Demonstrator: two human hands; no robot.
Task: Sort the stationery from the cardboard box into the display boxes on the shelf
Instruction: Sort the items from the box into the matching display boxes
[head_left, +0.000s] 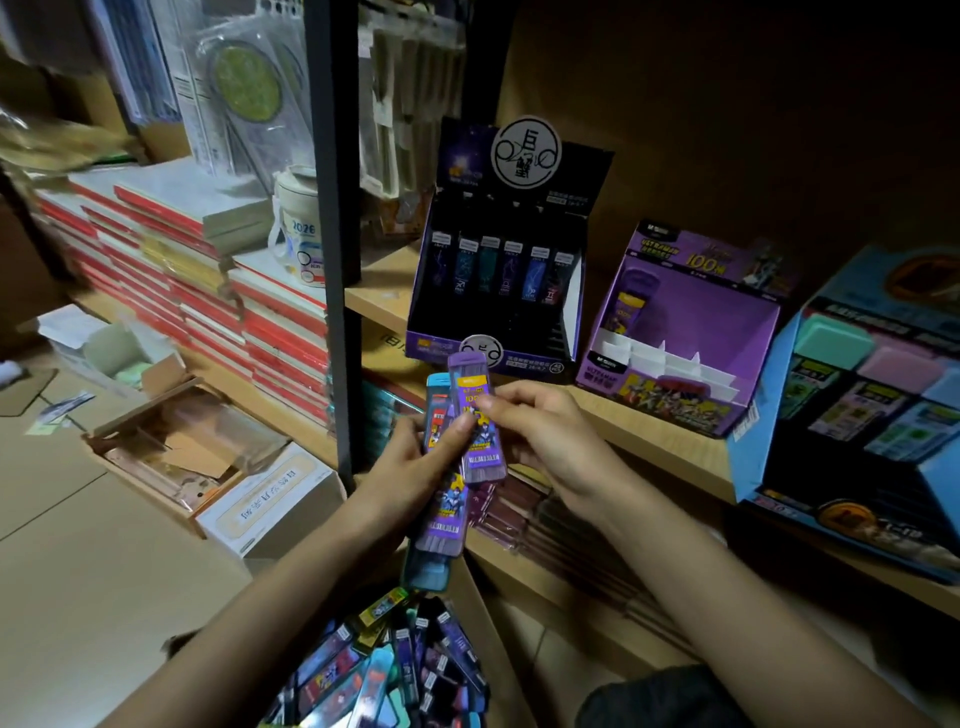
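Head view only, dim light. The left hand (410, 457) grips a loose fan of flat plastic lead cases, fingers wrapped behind and thumb pressed across the front. The fan holds a purple printed case on top (480, 457), a second purple case lower down (447, 514), and a blue case behind (434, 395). A teal end pokes out at the bottom (428, 569). The right hand (540, 436) has its fingers curled, and thumb and forefinger pinch the top purple case at its upper right edge, so both hands are on that case. The fan is in the air in front of the wooden shelf (649, 431), above a heap of mixed colourful cases (395, 665) at the bottom edge; I cannot tell the cardboard box's walls. The likely target is the purple cardboard display box with white dividers (701, 306), just to the right on the shelf, with one purple case already standing in it (631, 306). Risks as I judge them: pulling the top case while the left thumb clamps it may drag the other cases out, and they would drop back into the heap or onto the floor. The divider slots look narrow, so a tilted entry could jam or knock over the standing case. The black display box (498, 270) and the blue display box (857, 395) sit on either side of it, so a misread in this light puts a case in the wrong box.
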